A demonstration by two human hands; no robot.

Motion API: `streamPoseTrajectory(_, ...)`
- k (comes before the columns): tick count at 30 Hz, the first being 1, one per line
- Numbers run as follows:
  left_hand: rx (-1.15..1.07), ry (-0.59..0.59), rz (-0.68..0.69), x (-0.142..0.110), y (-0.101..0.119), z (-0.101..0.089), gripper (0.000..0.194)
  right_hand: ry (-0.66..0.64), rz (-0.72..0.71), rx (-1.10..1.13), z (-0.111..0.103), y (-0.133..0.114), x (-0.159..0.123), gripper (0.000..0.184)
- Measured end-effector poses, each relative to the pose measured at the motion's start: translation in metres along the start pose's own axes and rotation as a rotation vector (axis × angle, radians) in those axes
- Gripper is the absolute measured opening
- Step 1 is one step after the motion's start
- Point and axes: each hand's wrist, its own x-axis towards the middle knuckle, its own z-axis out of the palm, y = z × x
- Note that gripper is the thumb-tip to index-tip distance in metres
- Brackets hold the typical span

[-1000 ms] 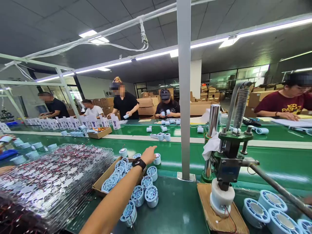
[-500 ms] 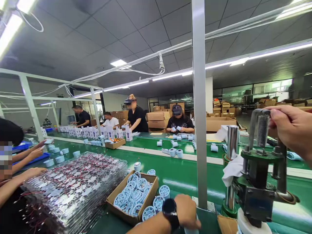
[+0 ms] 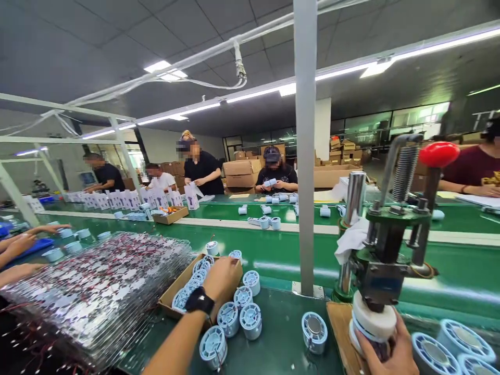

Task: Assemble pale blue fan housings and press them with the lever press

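Observation:
My left hand (image 3: pixel 219 281), with a dark watch on the wrist, is over a cardboard box (image 3: pixel 169 298) of light-blue plastic rings (image 3: pixel 191 288). Its back faces me and hides the fingertips, so I cannot see if a ring is in them. My right hand (image 3: pixel 392 346) has thumb and fingers wrapped round a light-blue round housing (image 3: pixel 354 329) under the white head (image 3: pixel 374 315) of a hand press (image 3: pixel 380 276). The press lever, topped by a red knob (image 3: pixel 439 154), stands free. Between my hands is a light-blue housing (image 3: pixel 314 332) with a silver disc in it.
Several light-blue housings (image 3: pixel 250 320) stand by the box; more with silver discs (image 3: pixel 433 357) are at the lower right. Stacked clear trays (image 3: pixel 97 291) with red wires lie left. A metal post (image 3: pixel 305 156) rises ahead. A co-worker's hands (image 3: pixel 19 245) are at far left; other people sit or stand across.
My right hand has left the lever knob and now grips the housing below the press head. My left hand has moved left and up to the ring box, leaving a disc-fitted housing behind.

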Motion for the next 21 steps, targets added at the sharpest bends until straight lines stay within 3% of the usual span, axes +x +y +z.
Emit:
streamPoseTrajectory(2,0.097,-0.028,-0.049,0.019,-0.032,0.004,0.027,0.023,0.014,0.024,0.005,0.012,-0.003,0.088)
streamPoseTrajectory(4,0.178,-0.051,-0.077,0.029,-0.054,0.01,0.026,0.102,-0.068,0.044,0.006,0.016,-0.001,0.08)
streamPoseTrajectory(8,0.261,-0.056,-0.074,0.04,-0.072,0.022,0.021,0.172,-0.355,-0.102,-0.012,0.027,0.005,0.053)
streamPoseTrajectory(11,0.253,-0.065,-0.041,0.047,-0.077,0.023,0.022,0.134,-0.523,-0.284,-0.039,0.051,0.007,0.041)
streamPoseTrajectory(14,0.214,-0.053,-0.028,0.053,-0.079,0.02,0.027,0.083,-0.62,-0.461,-0.064,0.074,0.011,0.039)
streamPoseTrajectory(18,0.141,0.045,-0.023,0.055,-0.068,0.001,0.035,0.038,-0.627,-0.597,-0.081,0.087,0.022,0.043)
streamPoseTrajectory(21,0.034,0.183,-0.016,0.035,-0.043,-0.018,0.037,0.033,-0.617,-0.612,-0.089,0.087,0.029,0.042)
